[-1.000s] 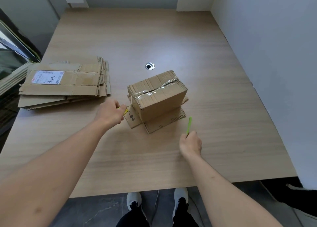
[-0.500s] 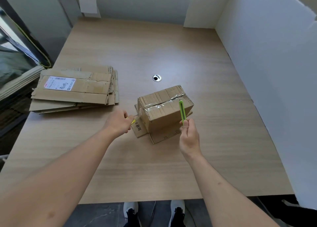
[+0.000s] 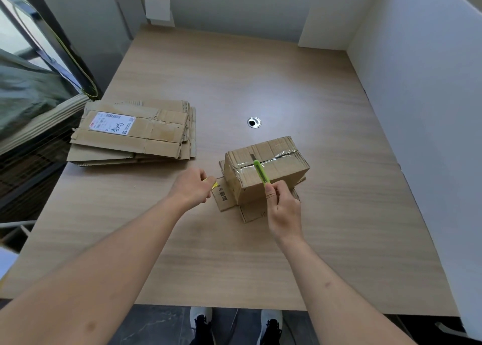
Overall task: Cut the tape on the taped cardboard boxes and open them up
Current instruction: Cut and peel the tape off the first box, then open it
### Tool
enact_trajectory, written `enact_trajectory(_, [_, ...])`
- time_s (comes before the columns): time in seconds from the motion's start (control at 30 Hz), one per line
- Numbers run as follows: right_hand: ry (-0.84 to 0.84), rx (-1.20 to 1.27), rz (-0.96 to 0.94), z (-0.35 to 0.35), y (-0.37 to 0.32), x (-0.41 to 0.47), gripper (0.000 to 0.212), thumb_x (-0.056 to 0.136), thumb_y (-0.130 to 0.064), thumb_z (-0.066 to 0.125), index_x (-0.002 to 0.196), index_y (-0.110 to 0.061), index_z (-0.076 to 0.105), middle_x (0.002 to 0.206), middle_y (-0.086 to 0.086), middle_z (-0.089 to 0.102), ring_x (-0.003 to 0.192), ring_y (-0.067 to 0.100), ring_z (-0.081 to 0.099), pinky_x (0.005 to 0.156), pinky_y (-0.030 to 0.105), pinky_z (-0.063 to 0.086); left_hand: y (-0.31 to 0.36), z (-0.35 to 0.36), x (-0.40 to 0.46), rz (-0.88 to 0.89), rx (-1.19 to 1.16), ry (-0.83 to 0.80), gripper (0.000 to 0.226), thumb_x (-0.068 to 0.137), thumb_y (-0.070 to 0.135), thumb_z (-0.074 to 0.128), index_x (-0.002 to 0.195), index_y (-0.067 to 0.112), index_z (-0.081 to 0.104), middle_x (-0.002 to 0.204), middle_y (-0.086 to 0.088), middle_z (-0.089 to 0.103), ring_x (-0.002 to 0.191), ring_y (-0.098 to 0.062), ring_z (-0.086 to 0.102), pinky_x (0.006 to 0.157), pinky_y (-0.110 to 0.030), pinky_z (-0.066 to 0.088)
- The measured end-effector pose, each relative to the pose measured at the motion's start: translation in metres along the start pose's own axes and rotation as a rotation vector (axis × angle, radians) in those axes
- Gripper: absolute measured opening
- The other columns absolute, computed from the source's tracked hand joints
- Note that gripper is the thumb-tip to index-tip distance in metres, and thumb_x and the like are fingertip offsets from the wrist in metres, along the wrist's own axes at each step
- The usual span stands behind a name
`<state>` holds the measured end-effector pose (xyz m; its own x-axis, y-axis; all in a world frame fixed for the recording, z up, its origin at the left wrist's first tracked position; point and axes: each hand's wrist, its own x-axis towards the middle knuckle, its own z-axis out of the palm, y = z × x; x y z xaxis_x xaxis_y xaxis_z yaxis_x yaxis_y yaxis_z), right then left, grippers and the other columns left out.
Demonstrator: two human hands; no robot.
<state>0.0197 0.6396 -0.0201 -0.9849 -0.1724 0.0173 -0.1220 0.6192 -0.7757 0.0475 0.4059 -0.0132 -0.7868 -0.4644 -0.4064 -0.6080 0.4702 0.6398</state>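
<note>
1. The right hand (image 3: 284,209) holds a green cutter (image 3: 261,172), fingers curled round its handle, blade end reaching over the taped box (image 3: 268,171) to the tape (image 3: 271,159) on top, probably so it can slice along the seam.
2. The left hand (image 3: 191,187) pinches something small and yellow, perhaps the cutter's cap; it is just beside the box, not touching it.
3. The box sits on flat cardboard near the table (image 3: 234,253) middle, directly beyond the right hand.

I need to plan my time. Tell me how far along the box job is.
Done: a stack of flattened boxes lies at left. In hand: the right hand holds a green knife at the tape on the sealed box. Left: cutting that tape and opening it.
</note>
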Motion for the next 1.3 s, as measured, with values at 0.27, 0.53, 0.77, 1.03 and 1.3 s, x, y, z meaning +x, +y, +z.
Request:
enact_trajectory(0.27, [-0.236,-0.216,-0.115,0.037,-0.035,-0.014,0.029,0.107,-0.046,0.039,0.105,-0.018,0.046,0.079,0.013,0.067,0.078,0.045,0.061,0.059,0.040,0.035,-0.001,-0.004,-0.001,0.028,0.010,0.033,0.032,0.096,0.035,0.062,0.084,0.005,0.064,0.059,0.004,0.072,0.052,-0.012,0.070,0.069,-0.033,0.060])
enact_trajectory(0.53, [-0.347,-0.411,-0.054,0.048,-0.049,-0.003,0.029,0.110,-0.042,0.030,0.119,-0.017,0.041,0.093,0.016,0.067,0.084,0.042,0.065,0.063,0.040,0.037,0.003,-0.010,-0.003,0.036,-0.003,0.021,0.021,0.091,0.029,0.068,0.108,0.026,0.056,0.060,0.002,0.073,0.051,-0.014,0.070,0.067,-0.030,0.057])
enact_trajectory(0.77, [-0.357,-0.466,-0.039,0.048,-0.052,0.000,0.028,0.109,-0.040,0.031,0.122,-0.016,0.040,0.097,0.017,0.068,0.087,0.042,0.066,0.063,0.039,0.037,0.022,-0.011,-0.002,-0.004,0.005,-0.017,0.010,0.092,0.023,0.066,0.085,0.018,0.070,0.058,0.000,0.073,0.053,-0.017,0.073,0.073,-0.036,0.064])
enact_trajectory(1.03, [-0.345,-0.504,-0.079,0.041,-0.045,0.004,0.029,0.106,-0.038,0.036,0.125,-0.017,0.043,0.090,0.015,0.067,0.084,0.042,0.066,0.062,0.039,0.038,0.025,-0.009,0.002,0.019,0.048,0.029,0.013,0.094,0.028,0.065,0.084,0.020,0.068,0.058,0.005,0.072,0.050,-0.012,0.071,0.078,-0.033,0.061])
enact_trajectory(1.3, [-0.401,-0.590,-0.082,0.044,-0.045,0.008,0.034,0.107,-0.039,0.033,0.135,-0.020,0.039,0.099,0.015,0.067,0.089,0.041,0.067,0.065,0.039,0.038,0.027,-0.008,0.002,0.047,0.094,0.028,0.016,0.094,0.030,0.067,0.079,0.023,0.068,0.056,0.006,0.071,0.046,-0.011,0.068,0.073,-0.029,0.060])
